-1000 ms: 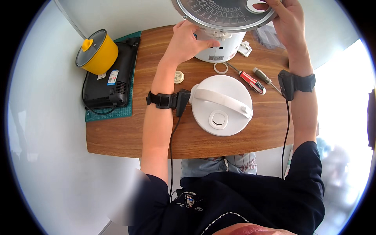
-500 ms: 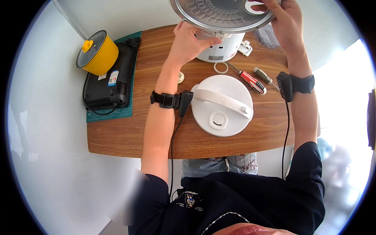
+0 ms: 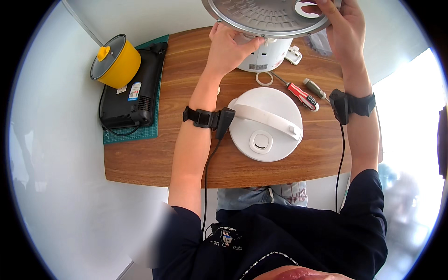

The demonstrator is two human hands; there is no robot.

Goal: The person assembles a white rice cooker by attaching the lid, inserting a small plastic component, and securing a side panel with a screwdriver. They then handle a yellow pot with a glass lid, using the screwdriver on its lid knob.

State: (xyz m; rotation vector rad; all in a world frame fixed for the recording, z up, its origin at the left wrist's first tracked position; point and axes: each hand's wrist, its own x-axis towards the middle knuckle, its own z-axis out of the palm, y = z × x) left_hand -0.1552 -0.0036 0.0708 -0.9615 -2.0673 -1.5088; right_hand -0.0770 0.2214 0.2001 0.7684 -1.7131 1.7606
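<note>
Wood worktop point(image 3: 140, 161): R grip point(image 3: 347, 30) pinching metal disc point(image 3: 254, 16) near its hole, L grip point(image 3: 228, 50) by rim, closure unclear; best keep disc steady w/ both.

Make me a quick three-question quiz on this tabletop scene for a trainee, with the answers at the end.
1. True or false: the yellow lidded pot stands on the black appliance.

2. Multiple choice: what does the right hand hold?
A) A white ring
B) A round metal plate
C) A screwdriver

3. Short answer: on the wooden table, what tool lies just left of the grey-handled screwdriver?

Key:
1. True.
2. B; fingers show through the plate's hole.
3. The red-handled screwdriver.
</note>
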